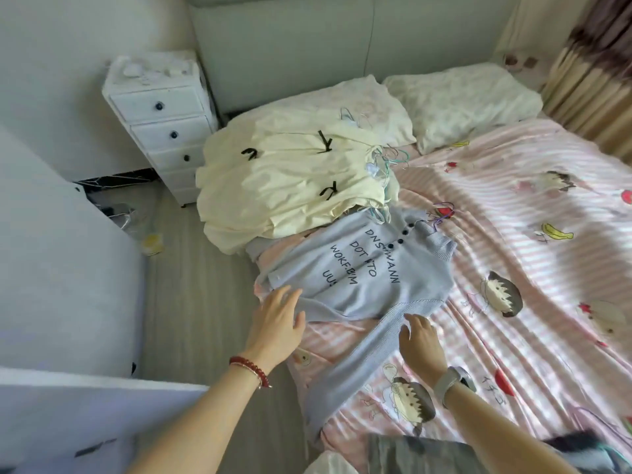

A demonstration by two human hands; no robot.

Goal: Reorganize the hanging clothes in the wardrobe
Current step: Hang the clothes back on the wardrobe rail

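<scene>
A light blue knit sweater (362, 268) with dark letters and dark buttons lies flat on the bed, its hanger (441, 213) still in the collar. One sleeve (345, 374) trails toward the bed's near edge. My left hand (278, 318) rests with spread fingers on the sweater's lower hem. My right hand (420, 340) hovers with fingers apart over the sleeve's upper part, holding nothing. Behind the sweater lies a pile of pale yellow garments (290, 186) with black bows, wire hangers (383, 162) sticking out of it.
The bed has a pink striped cartoon sheet (513, 251) and two pillows (461, 100) at the head. A white drawer unit (164, 124) stands at the left by the wall. White wardrobe panels (61, 268) flank the grey floor (198, 285), with small clutter beyond them.
</scene>
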